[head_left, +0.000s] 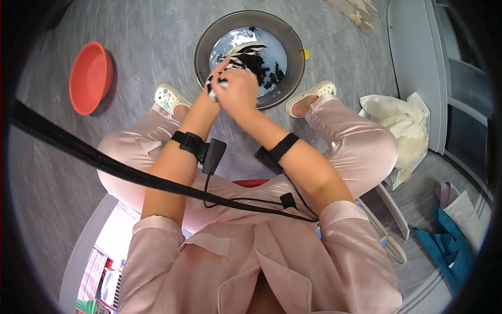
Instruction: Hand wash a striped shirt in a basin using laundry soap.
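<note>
A black-and-white striped cloth (252, 62) lies partly in cloudy bluish water inside a round grey basin (296, 58). One end of it rises over the basin's near rim, bunched between my hands. My right hand (238, 89) is closed on that bunch. My left hand (221, 66) grips it from the left, partly covered by the right hand and the cloth. The two hands press together, with the right wrist beyond the near rim. Dark folds of fabric float at the right of the water.
An orange-red basin (91, 78) sits on the floor at left. Cream clogs (171, 97) flank the grey basin. To the right are a pale crumpled bag (402, 128), a grey cabinet (418, 57) and teal cloth (447, 248). A black cable (130, 178) crosses the view.
</note>
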`<state>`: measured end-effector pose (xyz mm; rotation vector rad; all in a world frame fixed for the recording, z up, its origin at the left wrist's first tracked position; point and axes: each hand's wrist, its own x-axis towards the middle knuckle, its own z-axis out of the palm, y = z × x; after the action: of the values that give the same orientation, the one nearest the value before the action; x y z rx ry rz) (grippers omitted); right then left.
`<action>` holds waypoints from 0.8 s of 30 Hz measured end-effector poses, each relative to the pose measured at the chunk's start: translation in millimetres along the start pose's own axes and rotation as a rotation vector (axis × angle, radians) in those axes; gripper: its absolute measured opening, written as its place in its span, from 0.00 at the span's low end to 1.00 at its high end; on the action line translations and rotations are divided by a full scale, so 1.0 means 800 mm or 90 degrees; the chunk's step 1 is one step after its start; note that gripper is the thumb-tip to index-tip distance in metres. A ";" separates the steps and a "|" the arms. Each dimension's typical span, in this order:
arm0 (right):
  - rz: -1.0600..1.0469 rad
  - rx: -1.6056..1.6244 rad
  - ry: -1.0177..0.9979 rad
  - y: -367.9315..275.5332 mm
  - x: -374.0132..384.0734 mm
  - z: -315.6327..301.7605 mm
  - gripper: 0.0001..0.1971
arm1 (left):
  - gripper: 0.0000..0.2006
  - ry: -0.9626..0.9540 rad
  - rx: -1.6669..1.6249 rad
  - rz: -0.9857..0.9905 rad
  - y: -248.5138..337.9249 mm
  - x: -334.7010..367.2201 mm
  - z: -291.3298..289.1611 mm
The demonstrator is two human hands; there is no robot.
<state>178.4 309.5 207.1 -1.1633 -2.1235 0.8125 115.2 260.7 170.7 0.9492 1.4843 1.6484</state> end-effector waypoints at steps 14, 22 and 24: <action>0.529 0.026 -0.409 0.299 0.022 0.057 0.15 | 0.20 0.010 0.003 -0.489 -0.020 0.024 0.003; 0.342 -0.172 -0.351 0.332 0.066 0.096 0.43 | 0.24 -0.229 0.341 -0.386 -0.008 0.010 0.007; 0.461 -0.059 -0.318 0.341 0.080 0.111 0.44 | 0.24 -0.274 0.324 -0.362 -0.003 0.013 0.019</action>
<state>226.4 463.2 -38.8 -1.9974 -2.1202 1.4557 123.6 277.4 169.8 0.9457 1.6831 0.6257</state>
